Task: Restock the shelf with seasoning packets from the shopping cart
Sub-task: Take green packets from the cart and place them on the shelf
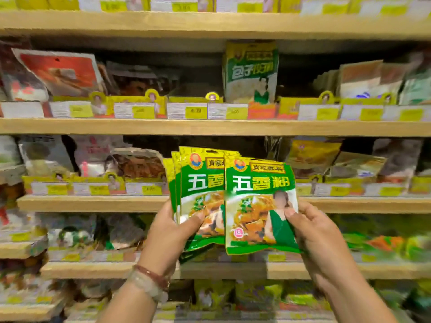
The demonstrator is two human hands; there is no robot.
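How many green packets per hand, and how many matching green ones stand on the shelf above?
Left hand, fanned stack: at least 4 packets by the edges that show; exact count hidden.
Right hand, front packet: 1.
Upper shelf, upright green packet: 1 in view.
Total: at least 6.

Both forearms rise from the lower edge of the view and lean in toward each other. The left hand is curled, thumb laid across the front and the fingers tucked out of sight behind what it grips. Two bracelets ring the left wrist below it. The right hand sits level with it, just beside, thumb pressed forward near the fingertips, which seem to pinch from behind.
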